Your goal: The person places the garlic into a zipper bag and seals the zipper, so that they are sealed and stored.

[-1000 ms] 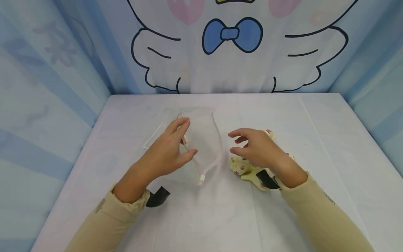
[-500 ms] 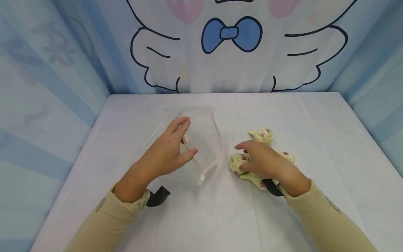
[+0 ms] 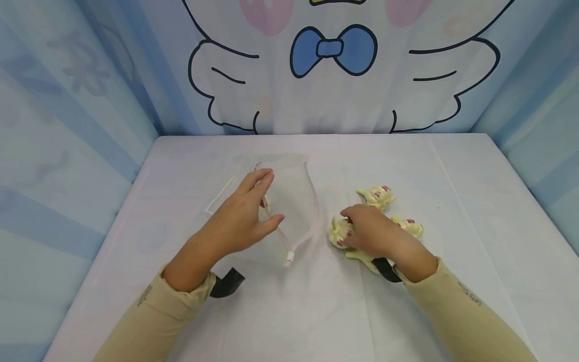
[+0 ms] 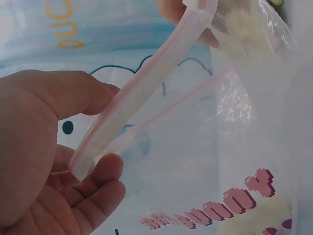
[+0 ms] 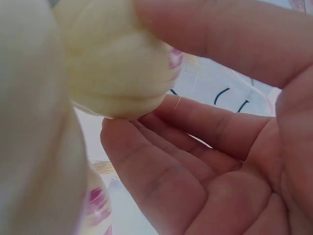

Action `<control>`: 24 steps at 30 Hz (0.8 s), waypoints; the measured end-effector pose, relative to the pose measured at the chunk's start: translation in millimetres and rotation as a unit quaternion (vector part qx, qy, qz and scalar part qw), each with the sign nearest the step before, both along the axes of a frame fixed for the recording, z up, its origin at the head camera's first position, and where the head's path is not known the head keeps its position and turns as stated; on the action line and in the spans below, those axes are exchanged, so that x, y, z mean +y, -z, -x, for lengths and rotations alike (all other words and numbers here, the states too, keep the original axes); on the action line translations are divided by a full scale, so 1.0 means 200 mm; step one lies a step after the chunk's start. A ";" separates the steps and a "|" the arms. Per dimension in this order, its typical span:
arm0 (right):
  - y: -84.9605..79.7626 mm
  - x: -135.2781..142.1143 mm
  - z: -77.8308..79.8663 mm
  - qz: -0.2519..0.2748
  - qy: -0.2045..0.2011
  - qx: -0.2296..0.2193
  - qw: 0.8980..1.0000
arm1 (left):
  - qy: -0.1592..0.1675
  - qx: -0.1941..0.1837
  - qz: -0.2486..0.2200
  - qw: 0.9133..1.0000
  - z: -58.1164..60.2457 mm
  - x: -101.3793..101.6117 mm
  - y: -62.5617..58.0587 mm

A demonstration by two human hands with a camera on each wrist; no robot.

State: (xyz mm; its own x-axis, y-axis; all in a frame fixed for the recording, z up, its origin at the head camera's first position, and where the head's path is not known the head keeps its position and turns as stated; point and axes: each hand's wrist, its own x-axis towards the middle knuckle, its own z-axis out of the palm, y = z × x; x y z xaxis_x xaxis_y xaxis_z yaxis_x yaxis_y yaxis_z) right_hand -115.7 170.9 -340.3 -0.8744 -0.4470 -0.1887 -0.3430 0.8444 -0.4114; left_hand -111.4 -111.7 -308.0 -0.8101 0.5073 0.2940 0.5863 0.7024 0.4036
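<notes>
A clear zip bag with a pink-edged strip (image 3: 313, 201) lies in the middle of the table, its mouth spread. My left hand (image 3: 230, 218) holds its left side, and in the left wrist view the curled fingers (image 4: 105, 178) lie about the end of the strip. Part of a cream, purple-streaked bulb (image 3: 266, 202) shows beside the left fingers. My right hand (image 3: 377, 229) grips a garlic bulb (image 3: 340, 232) between thumb and fingers, clearer in the right wrist view, where the bulb (image 5: 115, 73) is close up. More garlic bulbs (image 3: 376, 195) lie around this hand.
Another bulb (image 3: 409, 226) lies right of the right hand, and a pale stem (image 3: 363, 259) sticks out below it. A white sheet covers the table (image 3: 289, 311). Printed curtains (image 3: 334, 100) enclose the back and sides.
My right hand has come down onto the garlic bulbs and taken hold of the leftmost one. The left hand and the bag have stayed put.
</notes>
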 end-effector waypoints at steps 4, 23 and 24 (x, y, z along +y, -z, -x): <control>0.00 0.00 0.00 0.012 -0.003 0.010 1.000 | 0.001 0.002 0.000 1.000 0.00 0.00 0.00; -0.02 0.00 0.00 0.039 0.007 0.018 0.999 | 0.001 0.001 0.002 1.000 0.00 0.00 0.01; -0.02 0.00 0.00 0.042 0.006 0.025 0.999 | 0.001 0.001 0.003 1.000 0.00 0.00 0.01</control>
State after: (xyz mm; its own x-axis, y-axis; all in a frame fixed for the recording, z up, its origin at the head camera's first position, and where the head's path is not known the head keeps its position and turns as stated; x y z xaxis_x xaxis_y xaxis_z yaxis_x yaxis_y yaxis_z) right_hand -115.5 171.3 -335.8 -0.8873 -0.4485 -0.1074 -0.3542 0.8119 -0.4640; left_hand -111.0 -111.8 -309.1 -0.8086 0.5107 0.2922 0.5883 0.7036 0.3985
